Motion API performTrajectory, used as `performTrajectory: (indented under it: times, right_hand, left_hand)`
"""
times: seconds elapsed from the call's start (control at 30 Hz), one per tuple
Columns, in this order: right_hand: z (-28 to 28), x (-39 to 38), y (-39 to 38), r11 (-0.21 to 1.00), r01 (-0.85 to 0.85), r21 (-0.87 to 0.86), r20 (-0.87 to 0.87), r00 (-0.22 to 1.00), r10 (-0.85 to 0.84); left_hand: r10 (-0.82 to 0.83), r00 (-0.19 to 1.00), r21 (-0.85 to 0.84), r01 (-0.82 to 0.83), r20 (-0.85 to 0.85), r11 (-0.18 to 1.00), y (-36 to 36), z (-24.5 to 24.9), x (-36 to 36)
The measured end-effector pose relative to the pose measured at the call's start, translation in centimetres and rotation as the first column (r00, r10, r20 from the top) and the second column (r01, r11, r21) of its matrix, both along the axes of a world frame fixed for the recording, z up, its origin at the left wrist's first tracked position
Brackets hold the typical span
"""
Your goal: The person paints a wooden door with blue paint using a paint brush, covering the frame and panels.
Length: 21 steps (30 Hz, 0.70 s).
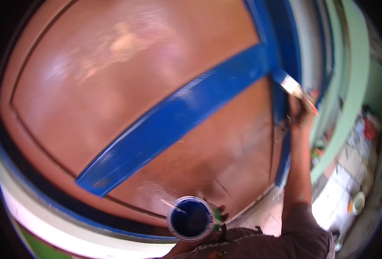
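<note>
My right hand grips a paintbrush by its handle, near the right end of a blue-painted crosspiece. The blue bristles are at the door's blue edge, where the crosspiece meets the upright strip. At the bottom, my left hand is wrapped round a paint can and holds it with the mouth facing me. Dark blue paint lies inside, and a thin pale stick pokes out over the rim. Most of the left hand is hidden behind the can.
Brown door panels stand above and below the crosspiece. A pale green frame curves along the right. Beyond it, on the floor, are a red item, a white cup-like container and other clutter.
</note>
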State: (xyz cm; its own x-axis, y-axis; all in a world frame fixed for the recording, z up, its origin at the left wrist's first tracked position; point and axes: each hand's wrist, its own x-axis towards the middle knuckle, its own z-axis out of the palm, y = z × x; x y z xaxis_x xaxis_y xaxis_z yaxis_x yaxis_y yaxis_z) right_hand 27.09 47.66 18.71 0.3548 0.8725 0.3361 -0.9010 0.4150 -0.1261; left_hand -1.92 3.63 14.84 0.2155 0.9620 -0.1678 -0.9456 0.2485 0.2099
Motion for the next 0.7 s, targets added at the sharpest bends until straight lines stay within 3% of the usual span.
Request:
performTrajectory:
  times: [0.07, 0.17, 0.27, 0.37, 0.47, 0.53, 0.7]
  right_hand:
    - [0.8, 0.7, -1.4, 0.995, -0.003, 0.096, 0.012, 1.000, 0.002]
    - [3.4, 0.8, -5.1, 0.988, -0.138, 0.067, -0.009, 0.990, 0.138]
    - [9.4, -1.3, -11.0, 0.938, -0.268, 0.219, 0.116, 0.962, 0.247]
    - [14.3, -2.7, -15.0, 0.924, -0.213, 0.319, 0.164, 0.972, 0.168]
    - [21.8, -6.0, -20.8, 0.910, -0.085, 0.406, 0.237, 0.971, -0.014]
    - [25.8, -6.7, -23.1, 0.878, -0.047, 0.477, 0.349, 0.927, -0.140]
    - [36.3, -11.4, -30.5, 0.734, 0.177, 0.655, 0.342, 0.797, -0.498]
  left_hand:
    - [-0.032, 0.999, 0.047, 0.030, 0.043, 0.998, -0.2, -0.7, 0.0]
    - [-0.038, 0.997, 0.122, 0.030, 0.066, 0.992, -0.6, -1.2, -0.2]
    - [-0.019, 0.998, 0.166, 0.008, 0.063, 0.986, -1.3, -0.3, -0.7]
    - [-0.009, 0.998, 0.187, -0.004, 0.065, 0.982, -2.8, -0.3, -1.7]
    - [0.023, 0.998, 0.174, -0.034, 0.067, 0.984, -5.4, 0.6, -3.2]
    - [0.022, 0.997, 0.174, -0.035, 0.072, 0.984, -6.8, 1.0, -4.4]
    - [0.015, 0.997, 0.196, -0.030, 0.078, 0.980, -10.3, 1.7, -7.7]
